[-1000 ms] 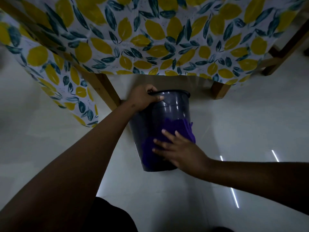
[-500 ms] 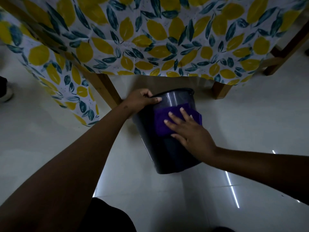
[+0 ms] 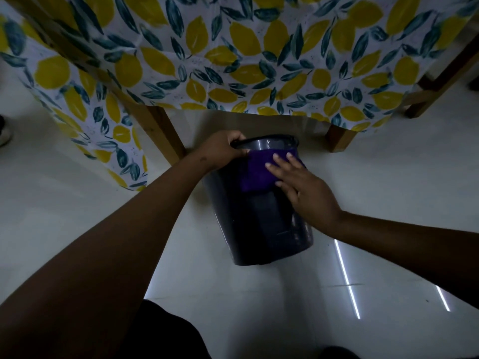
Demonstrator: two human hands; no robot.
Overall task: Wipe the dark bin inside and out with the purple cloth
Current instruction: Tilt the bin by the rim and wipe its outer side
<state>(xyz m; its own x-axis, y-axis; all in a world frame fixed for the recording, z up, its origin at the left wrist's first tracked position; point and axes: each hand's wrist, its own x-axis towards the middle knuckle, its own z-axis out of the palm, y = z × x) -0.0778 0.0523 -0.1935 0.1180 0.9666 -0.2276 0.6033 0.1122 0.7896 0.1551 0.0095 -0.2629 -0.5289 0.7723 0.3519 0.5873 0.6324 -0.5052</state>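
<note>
On the floor (image 3: 388, 193), left hand (image 3: 220, 149) grips bin (image 3: 261, 229); right hand (image 3: 303, 189) (flat) presses cloth (image 3: 255, 173).

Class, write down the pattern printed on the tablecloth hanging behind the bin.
The tablecloth shows yellow lemons and dark teal leaves on white; head view.

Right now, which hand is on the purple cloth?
The right hand: straight fingers press the purple cloth against the outer wall of the dark bin, just under the rim. The left hand only grips the rim, beside the cloth.
</note>
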